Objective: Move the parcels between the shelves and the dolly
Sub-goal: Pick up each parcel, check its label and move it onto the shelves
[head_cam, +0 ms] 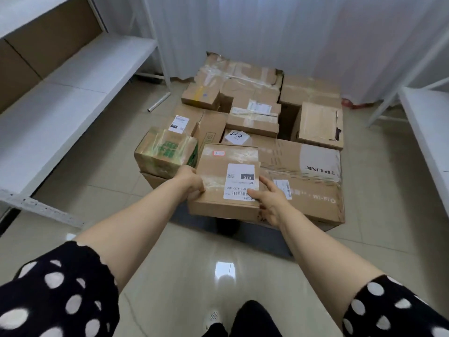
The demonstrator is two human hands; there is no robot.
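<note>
While both arms reach fwd, nearly straight, the L hand (pixel 193 182) grips the near-left corner of the small parcel (pixel 218 171), fingers curled round its edge. R hand (pixel 269 200) clasps the near-right corner: thumb lies on top at the white label (pixel 239 178), index finger runs along the right edge, other fingers wrap down the side. Parcel sits at the front of the stack on the dolly (pixel 206 223), over the big TP-LINK box (pixel 308 181); can't tell if it's resting or just lifted. Green-printed box (pixel 167 152) is just beside it on the left, close by the L hand. More cartons are piled behind. White shelves (pixel 80 76) stand at left, another rack at far right. Sleeves (pixel 60 288) are black w/ white dots.
</note>
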